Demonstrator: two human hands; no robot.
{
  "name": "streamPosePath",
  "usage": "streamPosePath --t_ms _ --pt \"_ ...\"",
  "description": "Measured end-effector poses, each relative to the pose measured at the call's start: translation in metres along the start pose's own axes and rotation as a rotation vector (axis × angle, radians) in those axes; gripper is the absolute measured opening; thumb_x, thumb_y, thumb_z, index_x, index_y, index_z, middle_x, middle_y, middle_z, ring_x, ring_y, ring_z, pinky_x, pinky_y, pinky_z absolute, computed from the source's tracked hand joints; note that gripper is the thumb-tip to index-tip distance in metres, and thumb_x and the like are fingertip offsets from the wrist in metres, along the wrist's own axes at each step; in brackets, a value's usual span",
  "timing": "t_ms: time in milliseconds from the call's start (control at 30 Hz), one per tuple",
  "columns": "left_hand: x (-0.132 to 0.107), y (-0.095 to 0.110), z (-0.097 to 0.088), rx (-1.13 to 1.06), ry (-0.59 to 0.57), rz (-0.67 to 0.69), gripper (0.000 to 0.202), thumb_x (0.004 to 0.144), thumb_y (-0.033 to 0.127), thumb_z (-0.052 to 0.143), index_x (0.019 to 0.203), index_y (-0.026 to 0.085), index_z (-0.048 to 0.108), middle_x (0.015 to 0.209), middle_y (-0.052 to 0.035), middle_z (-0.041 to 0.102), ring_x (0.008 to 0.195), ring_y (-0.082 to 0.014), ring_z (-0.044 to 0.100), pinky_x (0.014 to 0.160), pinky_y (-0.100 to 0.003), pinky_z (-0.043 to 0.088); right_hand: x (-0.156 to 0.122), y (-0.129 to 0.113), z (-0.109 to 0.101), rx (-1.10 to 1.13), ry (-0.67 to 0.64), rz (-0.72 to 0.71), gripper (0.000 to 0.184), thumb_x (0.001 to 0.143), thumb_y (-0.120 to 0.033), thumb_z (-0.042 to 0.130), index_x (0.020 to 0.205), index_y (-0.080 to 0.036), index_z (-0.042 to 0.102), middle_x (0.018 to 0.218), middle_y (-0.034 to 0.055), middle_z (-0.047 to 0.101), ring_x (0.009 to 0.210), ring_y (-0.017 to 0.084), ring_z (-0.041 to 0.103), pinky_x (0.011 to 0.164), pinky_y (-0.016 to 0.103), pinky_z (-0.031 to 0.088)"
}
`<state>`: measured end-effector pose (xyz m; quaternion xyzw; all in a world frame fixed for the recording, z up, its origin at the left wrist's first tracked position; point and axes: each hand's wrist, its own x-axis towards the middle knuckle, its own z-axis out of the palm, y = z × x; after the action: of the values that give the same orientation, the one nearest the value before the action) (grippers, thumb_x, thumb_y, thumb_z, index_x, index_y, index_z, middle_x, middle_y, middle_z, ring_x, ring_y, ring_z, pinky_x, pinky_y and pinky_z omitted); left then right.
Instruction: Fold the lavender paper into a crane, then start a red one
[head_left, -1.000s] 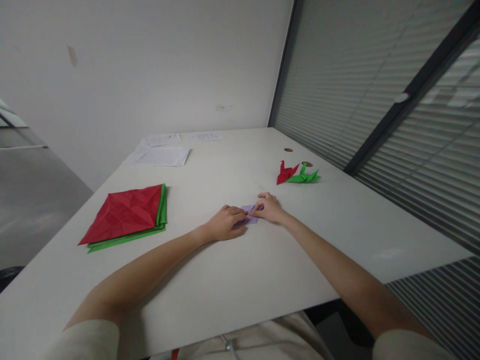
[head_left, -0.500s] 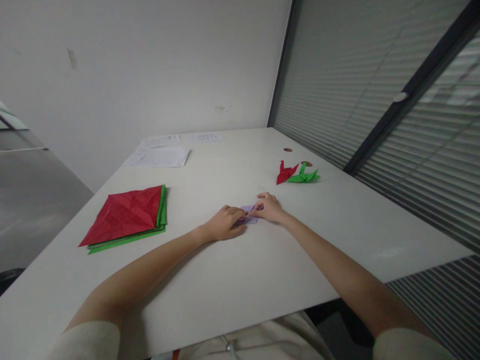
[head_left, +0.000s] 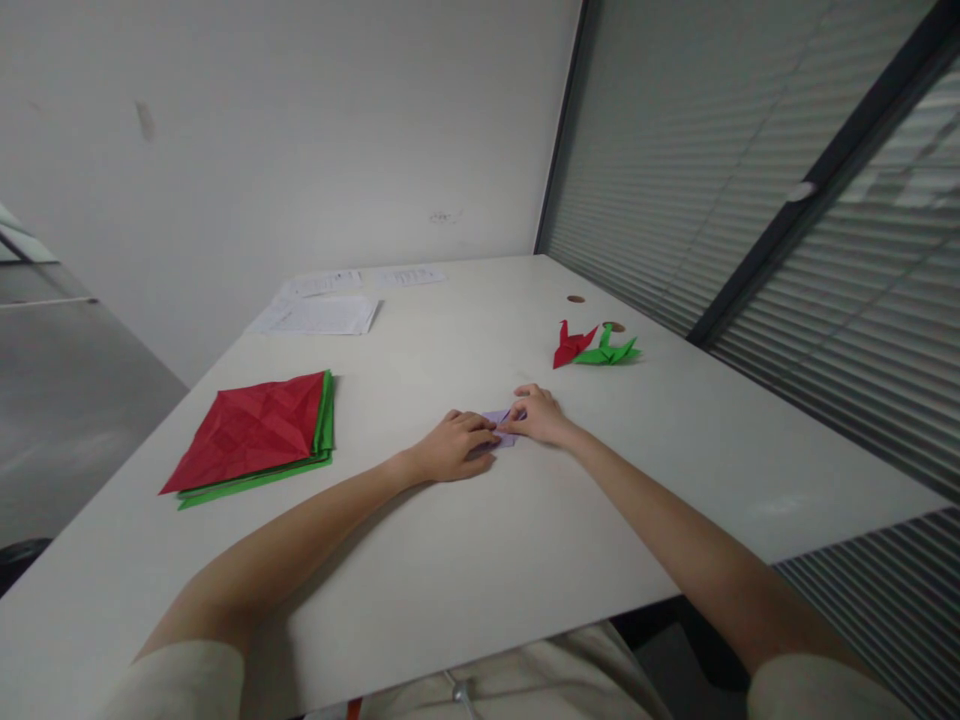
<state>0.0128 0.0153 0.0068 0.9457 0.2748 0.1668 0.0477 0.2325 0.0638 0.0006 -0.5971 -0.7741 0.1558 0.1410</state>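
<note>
A small folded piece of purple origami paper (head_left: 508, 440) lies on the white table, largely covered by my fingers. From the left, my left hand (head_left: 456, 446) grips it with bent fingers over its near left part, the thumb lower down. My right hand (head_left: 536, 415) pinches the paper's right side between thumb and index finger, its other fingers curled above. Fingertips of both hands almost meet over the paper's middle. Beyond my right hand stand a red origami crane (head_left: 571, 345) and a green origami crane (head_left: 607, 350), side by side.
Left of my left arm is a stack of creased red paper (head_left: 259, 430) and green paper (head_left: 327, 425). Printed sheets (head_left: 322, 314) lie at the table's far left. Round cable holes (head_left: 576, 299) mark the far right, beside a window with blinds (head_left: 660, 180).
My left fingers have shifted very slightly to the right over the purple paper. My right hand keeps its pinch almost unmoved.
</note>
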Motion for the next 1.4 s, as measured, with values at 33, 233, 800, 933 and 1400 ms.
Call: streamPosePath --t_ms 33,233,800,933,1400 --pt "0.0 0.0 0.0 0.004 0.0 0.001 0.033 0.087 0.036 0.051 0.115 0.021 0.06 0.121 -0.0104 0.058 0.111 -0.0238 0.053 0.093 -0.039 0.038 0.0 0.0 0.0 -0.002 -0.002 -0.002 0.029 0.066 -0.054 0.075 0.076 -0.027 0.076 0.127 0.0087 0.048 0.117 0.032 0.044 0.1 0.046 0.034" --pt "0.001 0.0 -0.001 0.003 -0.014 0.002 0.031 0.087 0.038 0.051 0.11 0.022 0.063 0.12 -0.0108 0.058 0.109 -0.0246 0.053 0.093 -0.039 0.038 -0.002 0.004 -0.002 0.008 -0.022 -0.035 0.027 0.071 -0.051 0.072 0.08 -0.026 0.075 0.128 0.01 0.047 0.12 0.033 0.043 0.102 0.047 0.032" --pt "0.001 -0.001 0.001 0.011 -0.022 -0.006 0.032 0.088 0.039 0.051 0.112 0.021 0.062 0.122 -0.0095 0.057 0.111 -0.0238 0.051 0.094 -0.037 0.036 -0.002 0.011 -0.003 0.046 -0.005 -0.055 0.024 0.072 -0.045 0.073 0.081 -0.023 0.075 0.13 0.0115 0.044 0.12 0.032 0.044 0.104 0.046 0.032" --pt "0.001 -0.001 0.0 0.007 -0.022 0.001 0.032 0.087 0.039 0.051 0.112 0.021 0.063 0.12 -0.0097 0.057 0.11 -0.0241 0.052 0.093 -0.038 0.037 0.0 0.012 -0.005 0.058 -0.019 -0.056 0.024 0.071 -0.043 0.074 0.08 -0.021 0.075 0.131 0.0133 0.043 0.121 0.031 0.044 0.105 0.044 0.032" --pt "0.0 0.001 0.0 0.027 -0.011 0.028 0.03 0.089 0.037 0.049 0.11 0.02 0.062 0.12 -0.0105 0.058 0.114 -0.0244 0.051 0.097 -0.039 0.036 0.002 0.012 -0.002 0.058 0.005 -0.052 0.024 0.069 -0.045 0.076 0.078 -0.022 0.075 0.125 0.0109 0.045 0.116 0.029 0.046 0.103 0.043 0.035"
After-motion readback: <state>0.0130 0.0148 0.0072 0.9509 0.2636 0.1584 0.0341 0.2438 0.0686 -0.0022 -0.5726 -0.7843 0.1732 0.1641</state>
